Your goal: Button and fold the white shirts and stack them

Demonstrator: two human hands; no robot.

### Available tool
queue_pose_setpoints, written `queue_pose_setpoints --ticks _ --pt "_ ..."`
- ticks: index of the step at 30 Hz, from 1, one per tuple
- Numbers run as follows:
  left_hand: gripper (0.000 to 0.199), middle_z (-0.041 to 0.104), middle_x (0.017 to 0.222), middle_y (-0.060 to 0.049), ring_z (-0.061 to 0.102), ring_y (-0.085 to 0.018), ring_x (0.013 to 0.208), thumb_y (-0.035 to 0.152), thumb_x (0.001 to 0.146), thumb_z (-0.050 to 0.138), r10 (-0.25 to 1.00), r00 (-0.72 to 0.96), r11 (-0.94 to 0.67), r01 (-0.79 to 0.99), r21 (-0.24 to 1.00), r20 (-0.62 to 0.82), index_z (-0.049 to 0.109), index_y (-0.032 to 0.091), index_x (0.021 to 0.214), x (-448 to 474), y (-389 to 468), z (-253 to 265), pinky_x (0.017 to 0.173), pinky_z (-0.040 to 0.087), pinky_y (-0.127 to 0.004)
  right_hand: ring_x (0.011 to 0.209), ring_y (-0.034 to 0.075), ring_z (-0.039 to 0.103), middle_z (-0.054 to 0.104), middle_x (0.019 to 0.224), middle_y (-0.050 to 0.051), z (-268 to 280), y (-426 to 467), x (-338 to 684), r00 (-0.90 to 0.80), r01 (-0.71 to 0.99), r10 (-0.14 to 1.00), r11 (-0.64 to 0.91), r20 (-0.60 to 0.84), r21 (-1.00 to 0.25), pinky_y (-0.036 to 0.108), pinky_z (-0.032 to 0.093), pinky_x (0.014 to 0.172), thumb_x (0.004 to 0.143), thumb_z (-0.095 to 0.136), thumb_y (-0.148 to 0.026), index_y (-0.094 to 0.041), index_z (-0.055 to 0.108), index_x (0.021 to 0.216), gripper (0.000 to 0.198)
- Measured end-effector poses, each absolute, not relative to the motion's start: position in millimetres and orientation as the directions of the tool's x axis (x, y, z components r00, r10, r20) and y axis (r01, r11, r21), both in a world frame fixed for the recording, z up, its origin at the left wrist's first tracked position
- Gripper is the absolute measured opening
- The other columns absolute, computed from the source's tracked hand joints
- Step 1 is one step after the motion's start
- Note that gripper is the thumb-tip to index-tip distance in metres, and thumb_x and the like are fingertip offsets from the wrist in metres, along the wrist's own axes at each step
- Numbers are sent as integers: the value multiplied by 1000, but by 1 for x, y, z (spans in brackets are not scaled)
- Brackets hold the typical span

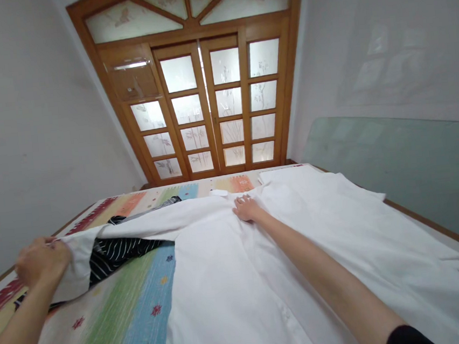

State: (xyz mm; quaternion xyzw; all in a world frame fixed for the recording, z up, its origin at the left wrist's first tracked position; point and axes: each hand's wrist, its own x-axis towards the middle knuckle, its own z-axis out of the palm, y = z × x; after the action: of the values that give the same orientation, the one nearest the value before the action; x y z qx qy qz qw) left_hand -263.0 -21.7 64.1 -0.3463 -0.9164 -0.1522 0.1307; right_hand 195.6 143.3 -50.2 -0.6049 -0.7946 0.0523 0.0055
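Observation:
A white long-sleeved shirt (218, 270) lies spread over a striped bedspread (116, 307). At the far left, my left hand (43, 260) is closed on the end of its sleeve, which stretches out sideways from the shoulder. My right hand (247, 208) lies on the fabric near the collar, its fingers spread and pressing on the cloth. Under the sleeve shows a black cloth with white stripes (119, 253), partly hidden.
More white cloth (340, 221) lies flat to the right of the shirt. A pale green panel (399, 161) leans along the right wall. Wooden sliding doors (210, 103) with frosted panes stand beyond the bed's far edge.

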Motion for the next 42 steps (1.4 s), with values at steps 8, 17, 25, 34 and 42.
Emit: queue_pose_setpoints --ticks 8,17,25,34,42 --pt "39 54 130 -22 48 -34 119 21 91 32 731 -101 166 986 -32 675 56 6 118 -160 9 7 98 40 -52 145 34 16 23 158 16 -55 133 188 -229 972 973 227 -28 -51 54 16 114 100 25 -38 -9 29 150 58" --pt "56 43 149 -10 38 -29 138 54 97 28 821 518 -542 839 42 241 48 21 138 1 -9 -49 110 34 -48 137 35 36 34 150 26 -46 109 196 -383 923 919 385 -91 2 48 36 106 99 31 -39 0 41 142 59" --pt "63 28 157 -6 21 -25 146 57 97 23 830 547 -556 824 109 105 25 26 152 -12 -20 -74 117 18 -50 135 33 42 41 146 26 -56 52 239 -575 815 818 575 -15 69 44 36 108 99 34 -43 1 42 140 61" --pt "60 26 157 -3 20 -23 146 52 99 24 785 611 -617 785 47 101 19 28 153 -45 -46 -77 119 17 -47 139 30 35 42 147 21 -76 -32 270 -690 708 695 706 203 -11 51 26 114 101 29 -37 -6 44 141 54" --pt "59 28 156 -7 23 -29 145 51 99 26 853 520 -521 853 27 49 24 25 152 -50 -91 -70 115 26 -52 140 27 33 41 149 17 -71 -76 285 -695 635 672 741 255 -220 54 22 115 96 43 -30 -15 42 145 51"
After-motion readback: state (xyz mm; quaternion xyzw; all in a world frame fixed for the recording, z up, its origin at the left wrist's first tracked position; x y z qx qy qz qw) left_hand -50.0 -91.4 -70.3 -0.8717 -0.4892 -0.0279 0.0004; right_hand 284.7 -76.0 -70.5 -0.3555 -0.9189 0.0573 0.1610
